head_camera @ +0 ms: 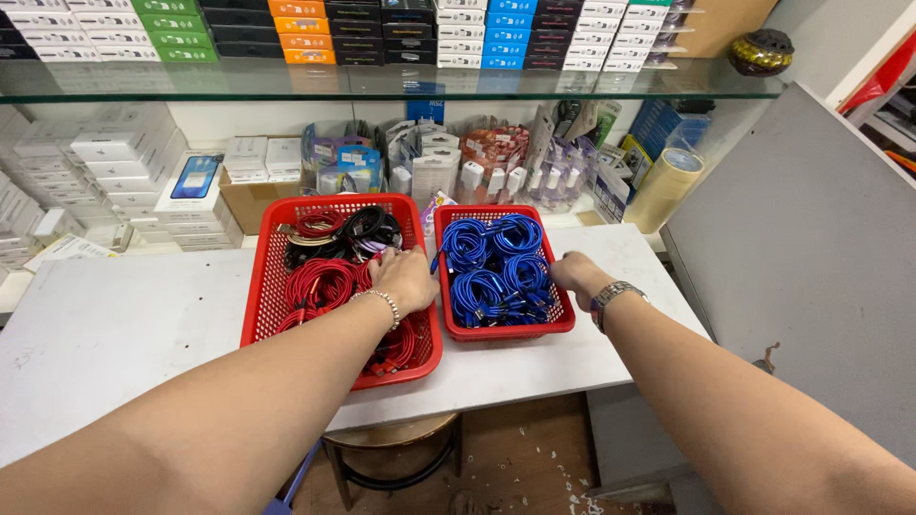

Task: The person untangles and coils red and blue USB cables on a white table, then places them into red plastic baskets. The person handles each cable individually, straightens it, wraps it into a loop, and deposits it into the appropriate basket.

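Note:
Two red plastic baskets stand side by side on a white table (114,324). The larger left basket (260,296) holds coiled red cables (320,281) and black cables (367,224). The smaller right basket (506,332) is filled with coiled blue cables (491,262). My left hand (405,277), with a bead bracelet on the wrist, reaches into the left basket over the red cables, fingers curled down among them. My right hand (572,272), with a metal watch on the wrist, rests at the right rim of the blue-cable basket, fingers curled; whether it grips anything is hidden.
Stacks of small boxes (124,153) and packaged accessories (496,167) line the wall behind the table under a glass shelf (382,81). A tape roll (668,186) stands at the back right. A grey panel (811,257) is at right, a stool (391,448) below the table.

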